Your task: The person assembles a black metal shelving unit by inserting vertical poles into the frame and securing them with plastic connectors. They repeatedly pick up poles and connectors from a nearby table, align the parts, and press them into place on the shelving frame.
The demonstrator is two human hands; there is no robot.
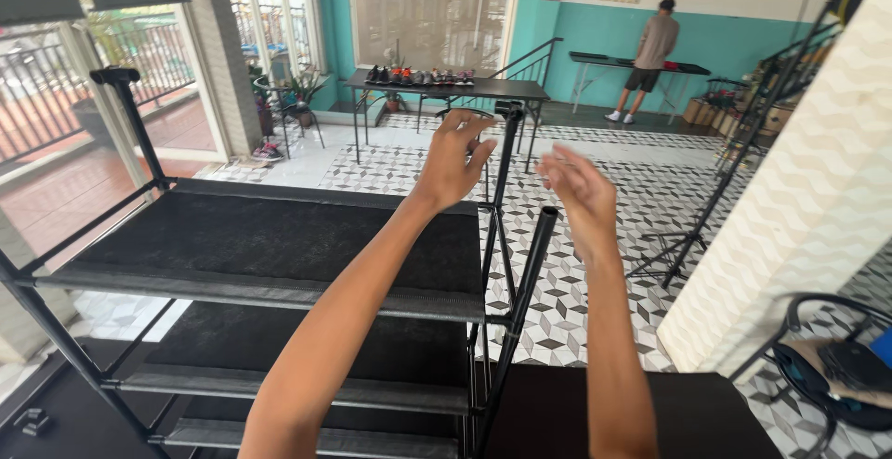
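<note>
1. Low in the frame, two bare arms reach up and away from the camera. They go over a black shelf rack (269, 255) that fills the lower left of the picture.
2. The rack looks mostly built. Three black cloth shelves sit flat, one above the other, and thin black poles join them at the corners.
3. One part looks not done yet. A loose black pole (525, 282) near the middle leans to the right, and its open top end is joined to nothing. Beside it an upright pole (505, 157) stands taller, with a black joint piece on top. At the upper left, another corner pole (130, 115) sticks up with a cap and no shelf on it, so I think more pieces go on top.
4. The left hand (452, 157) is raised in the middle of the frame, just left of the upright pole. Its grip is loose, with curled fingers spread apart, and it holds nothing.
5. The right hand (578, 194) is up too, just right of the leaning pole. Its palm faces left, its fingers are relaxed and released, and it touches nothing.
6. Far back, shoes sit in a row on a long black surface (446, 87), and a person (650, 59) stands at another one by the teal wall
</note>
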